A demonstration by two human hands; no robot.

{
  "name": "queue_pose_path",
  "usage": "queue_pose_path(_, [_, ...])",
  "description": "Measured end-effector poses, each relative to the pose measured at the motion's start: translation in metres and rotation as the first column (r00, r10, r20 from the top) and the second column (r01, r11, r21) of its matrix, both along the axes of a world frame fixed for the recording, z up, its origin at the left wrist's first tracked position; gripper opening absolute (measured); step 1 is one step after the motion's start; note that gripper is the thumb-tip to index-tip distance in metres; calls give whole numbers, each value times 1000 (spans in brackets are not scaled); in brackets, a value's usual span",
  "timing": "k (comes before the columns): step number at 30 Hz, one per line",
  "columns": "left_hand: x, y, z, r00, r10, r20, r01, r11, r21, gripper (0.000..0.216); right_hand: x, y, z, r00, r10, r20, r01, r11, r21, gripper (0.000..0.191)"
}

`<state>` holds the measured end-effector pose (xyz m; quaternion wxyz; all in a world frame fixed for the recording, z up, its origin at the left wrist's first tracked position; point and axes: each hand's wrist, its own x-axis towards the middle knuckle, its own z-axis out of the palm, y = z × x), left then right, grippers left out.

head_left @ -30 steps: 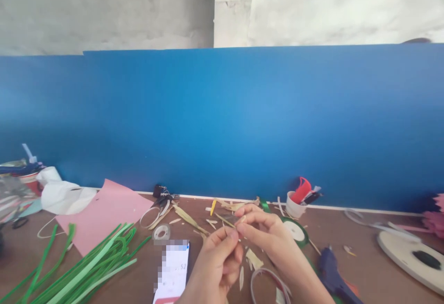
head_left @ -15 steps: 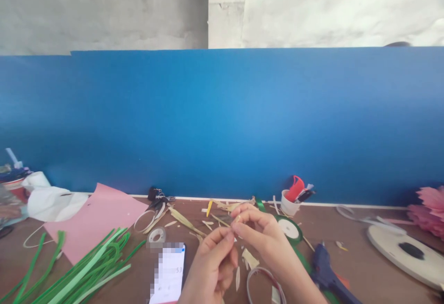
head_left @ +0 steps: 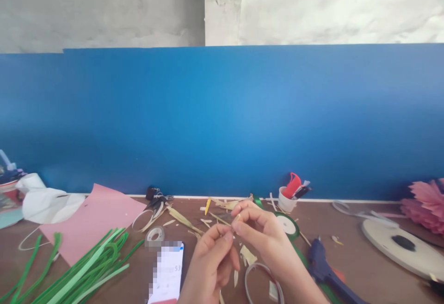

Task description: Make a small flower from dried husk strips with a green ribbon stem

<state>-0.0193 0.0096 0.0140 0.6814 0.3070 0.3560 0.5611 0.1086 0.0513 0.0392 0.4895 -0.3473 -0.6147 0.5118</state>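
Observation:
In the middle of the head view my left hand (head_left: 213, 260) and my right hand (head_left: 262, 237) meet at the fingertips. Both are closed in a pinch, thumb against forefinger. Whatever lies between the fingertips is too small to make out; a thin straw-coloured strip (head_left: 220, 219) runs up to them, but I cannot tell whether it is held or lies behind. Around the hands are dry husk-like scraps (head_left: 183, 219), a pale torn piece (head_left: 248, 254) and a ring-shaped coil (head_left: 248, 278). A phone (head_left: 168, 271) lies to the left of my left hand.
Green fuzzy stems (head_left: 90, 262) and pink paper (head_left: 88, 220) lie left, near a tape roll (head_left: 154, 235) and scissors (head_left: 157, 202). On the right are a green ribbon spool (head_left: 287, 224), a white cup (head_left: 287, 201), a glue gun (head_left: 328, 269) and an oval white board (head_left: 381, 244).
The whole scene has shifted slightly left with the camera. My hands keep nearly the same pinch, fingertips still together. Nothing is visibly picked up or let go.

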Motion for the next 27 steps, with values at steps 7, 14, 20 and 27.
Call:
queue_pose_path(7, [-1,0,-3,989,-97,108,101,995,-27,33,1,0,1,998,24,-62,-27,998,-61,21])
queue_pose_path(14, [3,2,-5,977,-68,203,78,996,-43,34,-2,-3,4,999,-1,-38,-1,999,-51,22])
queue_pose_path(20, [2,0,2,971,-105,217,135,982,-131,34,-1,1,1,995,58,-85,-64,995,-73,23])
queue_pose_path(27, [1,2,1,999,39,20,-39,999,5,35,-6,-2,0,998,22,-61,-24,999,-37,23])
